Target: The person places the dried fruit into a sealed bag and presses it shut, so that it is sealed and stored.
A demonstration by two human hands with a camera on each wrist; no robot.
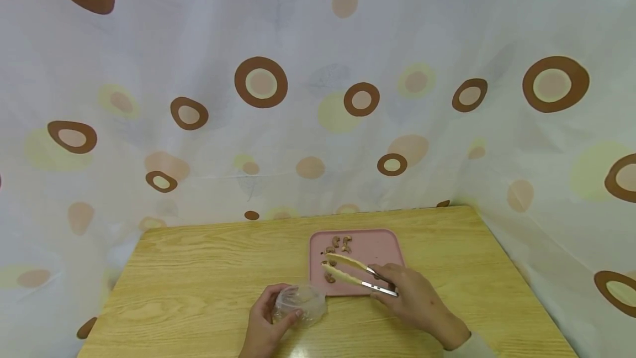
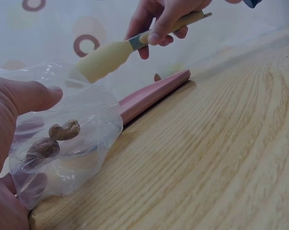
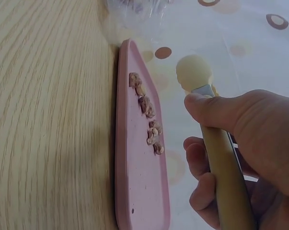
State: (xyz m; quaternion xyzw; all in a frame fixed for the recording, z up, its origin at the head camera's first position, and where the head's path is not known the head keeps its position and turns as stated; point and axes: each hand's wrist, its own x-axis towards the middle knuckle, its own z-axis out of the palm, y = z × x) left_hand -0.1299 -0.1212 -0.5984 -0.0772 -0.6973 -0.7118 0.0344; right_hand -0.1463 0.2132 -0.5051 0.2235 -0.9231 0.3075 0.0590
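Grips clear, crinkled plastic bag [image 1: 308,307] in left hand [image 1: 270,314], by near-left corner of pink, round-cornered tray [image 1: 377,250]; grasps cream-tipped metal tongs [image 1: 354,279] in right hand [image 1: 414,294], above curved brown pieces [image 1: 336,241] on tray's left side. Might drop pieces through loose squeezing or a sagging bag mouth.

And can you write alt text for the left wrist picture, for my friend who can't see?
The left hand holds a clear plastic bag with two brown curved pieces inside. Beyond are the right hand, gripping cream-tipped tongs, and a pink tray on a wooden table.
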